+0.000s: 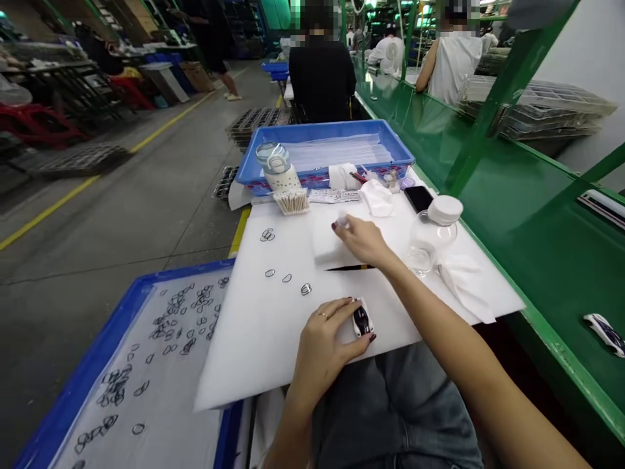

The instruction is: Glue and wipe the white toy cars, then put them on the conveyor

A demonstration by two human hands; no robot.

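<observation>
1. The left hand [325, 345] has thumb and forefinger bent around a white toy car [362, 319] with a dark top, one at the car's near end and one at its far end; the other fingers lie close beside the forefinger.
2. The car sits near the middle of the near edge of the white surface [263, 326]. It looks light and stiff, its glossy shell probably slippery and easily smudged or scratched; the two ends or lower sides seem the safest places to grip, with gentle pressure, away from the dark top.
3. The right hand [364, 241], farther in, has its fingertips drawn together, apparently pinching a small pale object [343, 222], too blurred to name. It is above a thin white sheet [326, 244].
4. Toward the surface's left edge lie small dark rings [267, 235], which look thin and easily bent.
5. Near the right corner stands a clear jar with a white lid [445, 210], beside a crumpled tissue [463, 283].
6. Along the far edge are cotton swabs [293, 203] and a dark phone [418, 198].
7. Beyond the right edge, another toy car [604, 334] rests on a green bench [551, 260].
</observation>
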